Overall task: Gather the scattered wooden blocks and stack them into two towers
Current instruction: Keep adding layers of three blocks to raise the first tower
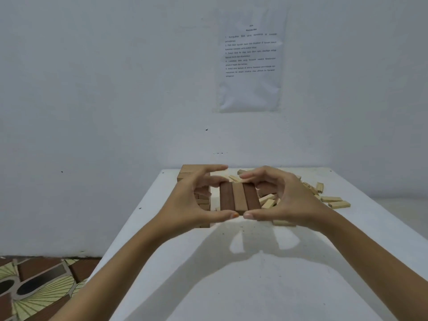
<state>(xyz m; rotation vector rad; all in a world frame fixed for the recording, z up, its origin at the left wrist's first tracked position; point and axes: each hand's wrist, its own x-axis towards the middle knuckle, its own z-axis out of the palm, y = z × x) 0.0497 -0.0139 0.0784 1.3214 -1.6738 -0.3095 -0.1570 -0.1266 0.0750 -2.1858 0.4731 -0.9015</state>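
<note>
Three wooden blocks (239, 198) lie side by side, two dark brown and a lighter one between them. My left hand (192, 200) and my right hand (287, 198) clamp this row from both ends, fingers at the far end and thumbs at the near end. Whether the row rests on blocks below is hidden by my hands. A taller tower (195, 172) of tan blocks stands just behind my left hand, partly covered by it. Several pale loose blocks (333, 201) lie scattered to the right on the white table (231, 274).
The table's left edge drops to a patterned floor (41, 288). A white wall with a printed sheet (250, 61) stands right behind the table. One pale block (283, 222) lies just under my right hand.
</note>
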